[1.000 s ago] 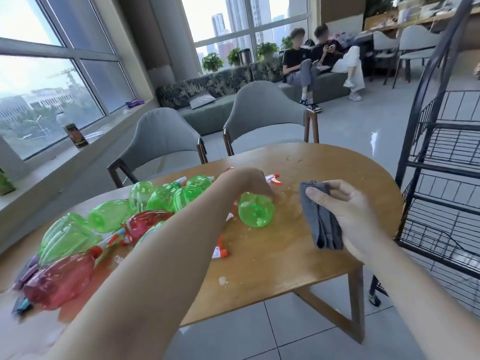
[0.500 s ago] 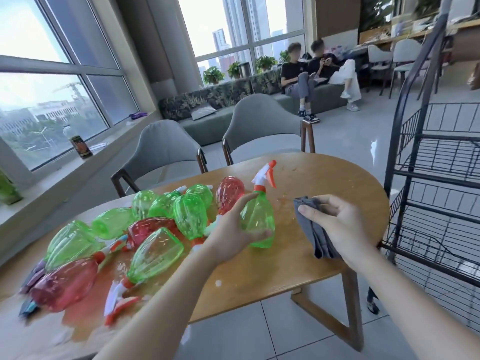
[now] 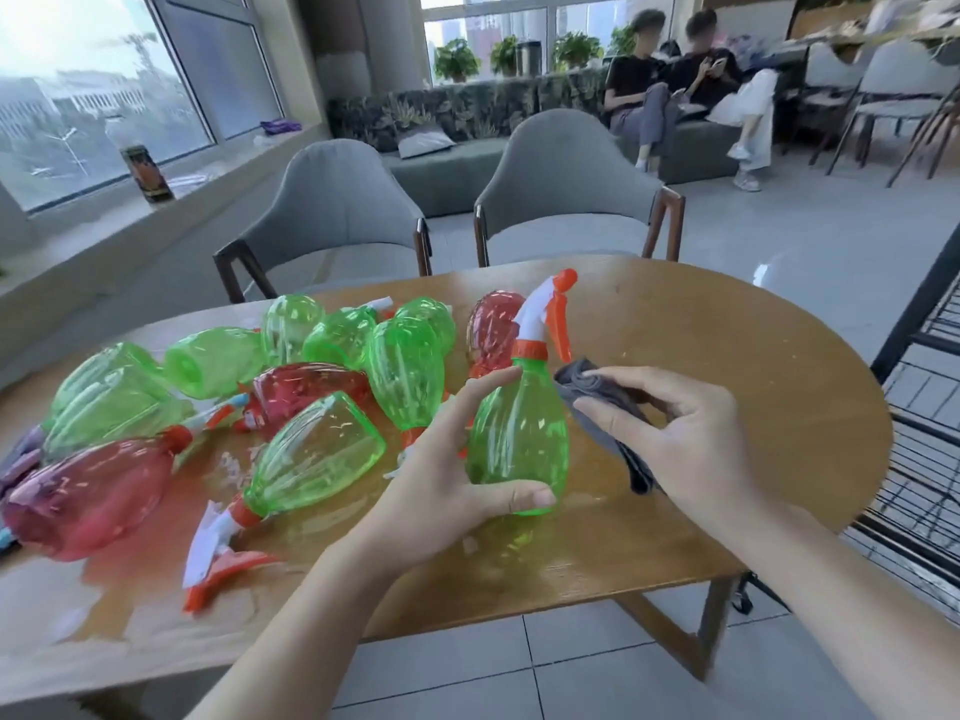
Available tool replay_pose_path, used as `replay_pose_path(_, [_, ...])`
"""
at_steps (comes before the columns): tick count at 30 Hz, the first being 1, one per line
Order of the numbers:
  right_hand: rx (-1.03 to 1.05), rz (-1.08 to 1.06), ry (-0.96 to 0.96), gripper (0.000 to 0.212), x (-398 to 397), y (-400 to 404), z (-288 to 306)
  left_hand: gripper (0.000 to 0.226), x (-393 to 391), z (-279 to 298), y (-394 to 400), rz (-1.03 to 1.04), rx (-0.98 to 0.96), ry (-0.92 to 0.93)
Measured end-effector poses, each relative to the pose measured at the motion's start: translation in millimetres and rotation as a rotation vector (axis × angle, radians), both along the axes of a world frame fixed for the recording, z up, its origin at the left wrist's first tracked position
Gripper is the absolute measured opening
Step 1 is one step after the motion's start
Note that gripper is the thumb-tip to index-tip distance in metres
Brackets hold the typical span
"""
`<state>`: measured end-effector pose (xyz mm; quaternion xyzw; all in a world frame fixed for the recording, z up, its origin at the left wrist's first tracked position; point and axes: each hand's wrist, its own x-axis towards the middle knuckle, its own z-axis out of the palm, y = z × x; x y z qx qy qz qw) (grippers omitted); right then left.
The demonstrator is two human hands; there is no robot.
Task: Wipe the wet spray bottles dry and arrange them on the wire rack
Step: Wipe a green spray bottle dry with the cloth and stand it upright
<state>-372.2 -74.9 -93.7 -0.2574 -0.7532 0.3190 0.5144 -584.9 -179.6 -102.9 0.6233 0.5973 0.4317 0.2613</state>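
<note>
The left hand holds the upright green bottle in a wide grip; at its 3 o'clock, the right hand pinches the cloth against it.

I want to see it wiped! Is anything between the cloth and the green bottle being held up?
Nothing visible is. The right hand holds the grey cloth right beside the upright green spray bottle that the left hand grips. The other bottles lie off to the left.

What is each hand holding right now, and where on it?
The left hand grips the upright green plastic spray bottle round its lower body, thumb near the base. The right hand pinches the bunched grey cloth against the bottle's shoulder.
</note>
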Motion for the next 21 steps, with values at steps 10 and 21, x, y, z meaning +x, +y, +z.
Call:
replay_pose_path(10, [0.023, 0.063, 0.000, 0.025, -22.3, 10.8, -5.8, 0.089, -6.6, 1.4, 3.7, -0.095, -0.007, -0.052])
replay_pose_path(21, [0.329, 0.138, -0.230, 0.027, -4.4, -13.6, -15.6, 0.091, -9.0, -1.5, -4.5, -0.082, -0.005, -0.067])
